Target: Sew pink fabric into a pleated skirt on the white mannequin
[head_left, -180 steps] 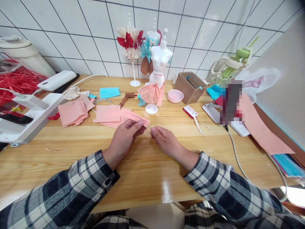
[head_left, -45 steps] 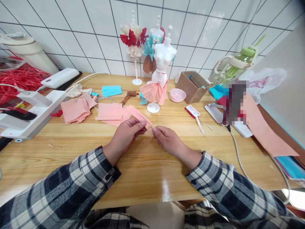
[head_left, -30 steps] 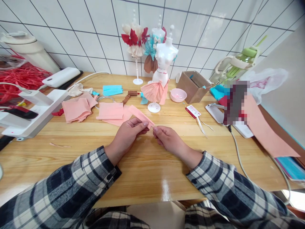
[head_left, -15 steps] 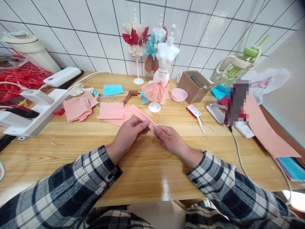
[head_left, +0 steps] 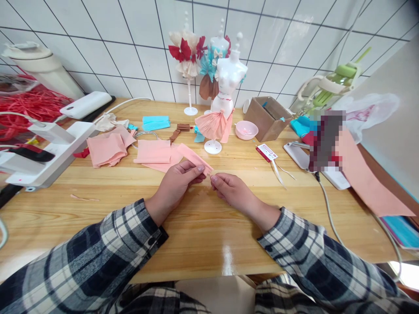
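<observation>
A folded pink strip (head_left: 193,158) is pinched between the thumb and fingers of my left hand (head_left: 178,182), over the middle of the wooden table. My right hand (head_left: 233,190) is closed at the strip's lower right end, its thumb and finger pressed on something too small to make out. A thin thread-like bit shows between the two hands. Just beyond them stands a white mannequin (head_left: 229,78) with a gathered pink skirt (head_left: 214,124). Left of my hands lie a folded pink piece (head_left: 153,151) and a crumpled pink pile (head_left: 108,149).
Two dressed mannequins stand behind, near the tiled wall. A pink bowl (head_left: 246,130), a cardboard box (head_left: 266,118) and a red-and-white card (head_left: 266,152) are to the right. On the left is a white power strip (head_left: 55,157); a cable (head_left: 327,209) runs along the right.
My right thumb and finger have shifted very slightly left at the strip's end. My left hand keeps its hold, nearly unmoved.
</observation>
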A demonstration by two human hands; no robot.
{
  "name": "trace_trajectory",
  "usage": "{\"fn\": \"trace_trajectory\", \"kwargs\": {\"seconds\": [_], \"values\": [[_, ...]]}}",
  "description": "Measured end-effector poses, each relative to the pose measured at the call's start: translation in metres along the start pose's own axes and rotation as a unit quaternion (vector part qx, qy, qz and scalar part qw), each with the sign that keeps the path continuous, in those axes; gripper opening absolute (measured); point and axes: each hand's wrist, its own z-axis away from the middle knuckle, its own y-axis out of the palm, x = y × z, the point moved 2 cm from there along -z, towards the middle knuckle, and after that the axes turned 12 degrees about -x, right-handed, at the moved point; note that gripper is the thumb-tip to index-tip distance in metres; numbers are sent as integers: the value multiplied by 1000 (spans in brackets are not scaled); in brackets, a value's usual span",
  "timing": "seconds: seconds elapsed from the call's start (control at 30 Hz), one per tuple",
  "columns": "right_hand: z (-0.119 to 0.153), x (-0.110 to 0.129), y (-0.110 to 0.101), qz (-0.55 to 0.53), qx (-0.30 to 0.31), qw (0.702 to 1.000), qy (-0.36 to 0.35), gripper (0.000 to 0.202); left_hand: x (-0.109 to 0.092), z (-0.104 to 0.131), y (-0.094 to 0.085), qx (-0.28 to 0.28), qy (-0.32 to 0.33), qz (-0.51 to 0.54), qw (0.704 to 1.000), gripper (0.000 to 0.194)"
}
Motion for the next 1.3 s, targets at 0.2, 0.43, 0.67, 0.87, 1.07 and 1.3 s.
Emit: {"fn": "trace_trajectory", "kwargs": {"seconds": [0.2, 0.43, 0.67, 0.87, 1.07, 1.3], "values": [[-1, 0, -3, 9, -7, 1000, 8, 46, -1, 0, 0, 0, -3, -2, 1000, 22], [0, 3, -3, -15, 5, 999, 29, 47, -2, 0, 0, -3, 9, -30, 1000, 23], [0, 4, -2, -32, 15, 999, 37, 48, -2, 1, 0, 6, 12, -39, 999, 22], [0, 4, -2, -28, 16, 999, 34, 47, -2, 1, 0, 12, 18, -40, 999, 22], [-1, 1, -3, -26, 19, 999, 35, 46, -2, 1, 1, 10, 12, -40, 999, 23], [0, 5, -3, -25, 24, 999, 36, 46, -2, 1, 0, 5, 14, -35, 999, 20]]}}
